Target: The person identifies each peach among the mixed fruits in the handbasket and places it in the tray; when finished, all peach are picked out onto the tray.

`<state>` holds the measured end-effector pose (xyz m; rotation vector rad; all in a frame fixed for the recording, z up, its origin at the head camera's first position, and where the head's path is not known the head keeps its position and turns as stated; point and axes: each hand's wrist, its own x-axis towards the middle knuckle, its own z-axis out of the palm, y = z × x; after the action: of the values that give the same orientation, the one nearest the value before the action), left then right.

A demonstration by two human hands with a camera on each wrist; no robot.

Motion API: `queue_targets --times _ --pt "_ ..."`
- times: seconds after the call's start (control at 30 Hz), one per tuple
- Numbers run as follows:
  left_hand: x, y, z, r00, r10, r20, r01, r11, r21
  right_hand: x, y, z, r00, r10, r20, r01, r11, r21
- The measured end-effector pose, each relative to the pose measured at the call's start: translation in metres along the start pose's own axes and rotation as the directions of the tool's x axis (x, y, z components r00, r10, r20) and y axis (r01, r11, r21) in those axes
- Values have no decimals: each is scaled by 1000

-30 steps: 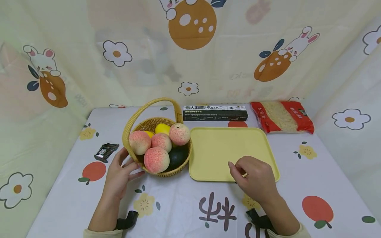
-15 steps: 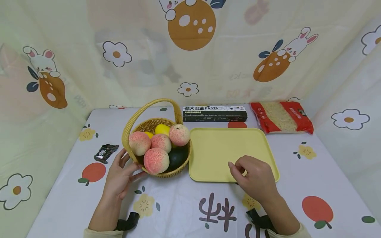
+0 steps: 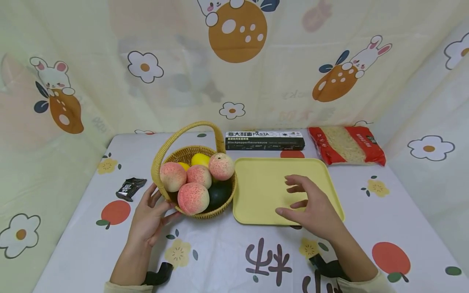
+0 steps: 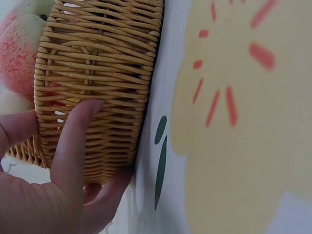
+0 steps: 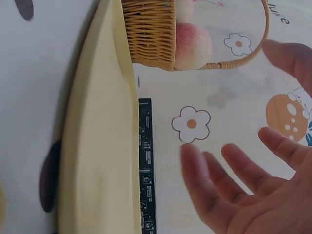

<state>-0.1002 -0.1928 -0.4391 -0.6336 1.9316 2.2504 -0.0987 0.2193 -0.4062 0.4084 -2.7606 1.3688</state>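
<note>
My left hand (image 3: 146,217) rests against the left side of a wicker basket (image 3: 220,213). In the left wrist view, spread, fairly straight fingers (image 4: 70,146) touch the weave, one digit near the rim and others low by the base. Pink-and-cream peaches (image 3: 193,198), yellow fruit (image 3: 200,158) and a dark green rounded fruit or vegetable (image 3: 220,194) fill the basket. Over the right front of a yellow tray (image 3: 256,191) hovers my right hand (image 3: 316,207), thumb and fingers apart with nothing between them. Its fingers (image 5: 197,180) show spread in the right wrist view.
Behind the tray lies a black-and-white pasta box (image 3: 264,141). A red bag with a clear window onto pale contents (image 3: 346,144) sits at the back right. Left of the basket is a small black packet (image 3: 130,188). A patterned curtain (image 3: 179,89) hangs behind the table.
My right hand has opened from loosely curled fingers, spreading thumb and fingers over the tray and turning slightly. The left hand and the basket stay in place.
</note>
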Motion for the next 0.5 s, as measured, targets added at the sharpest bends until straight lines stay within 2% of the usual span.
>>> queue_targets --times 0.17,0.5 --pt "-1 0 0 1000 -2 5 2 1000 -26 12 -4 -6 998 0 58 -5 997 71" --pt "-1 0 0 1000 -4 5 4 1000 -30 47 -35 0 988 -76 135 66 995 78"
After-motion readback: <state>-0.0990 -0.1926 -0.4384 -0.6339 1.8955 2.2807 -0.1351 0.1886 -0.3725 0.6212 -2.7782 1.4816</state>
